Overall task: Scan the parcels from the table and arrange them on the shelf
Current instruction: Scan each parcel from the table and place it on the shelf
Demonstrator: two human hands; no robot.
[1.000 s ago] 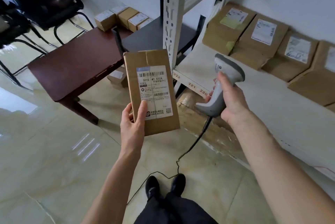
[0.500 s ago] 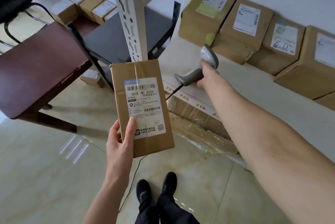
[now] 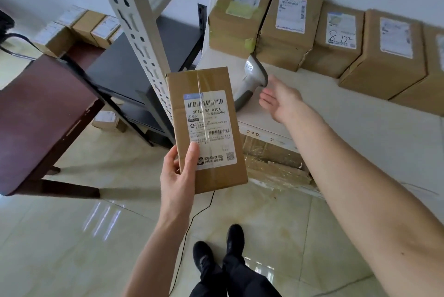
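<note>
- Parcel (image 3: 207, 128): a flat brown carton held in the air, in front of the shelf edge and above the floor, label side turned up toward the camera so that its barcodes read plainly; it touches neither table nor shelf.
- Left hand (image 3: 179, 176): grips the parcel by its lower left corner, thumb pressed flat on the label face, the other fingers wrapped behind the carton and mostly hidden. This one-corner hold leaves the label uncovered.
- Scanner (image 3: 252, 82): a grey handheld unit lying on the shelf board (image 3: 360, 133), head toward the stored boxes, its cable running down off the shelf edge to the floor. Resting here it stays within reach for the next parcel.
- Right hand (image 3: 280, 99): just beside the scanner handle, palm partly upward, fingers loosely extended and slightly apart, holding nothing; whether a fingertip touches the handle cannot be told.
- Stored boxes (image 3: 336, 39): a row of labelled cartons against the wall at the back of the shelf, leaving bare board in front, a likely place for the held parcel.
- Table (image 3: 40, 114): dark red, at left, with further small parcels (image 3: 79, 27) at its far end, presumably awaiting scanning.
</note>
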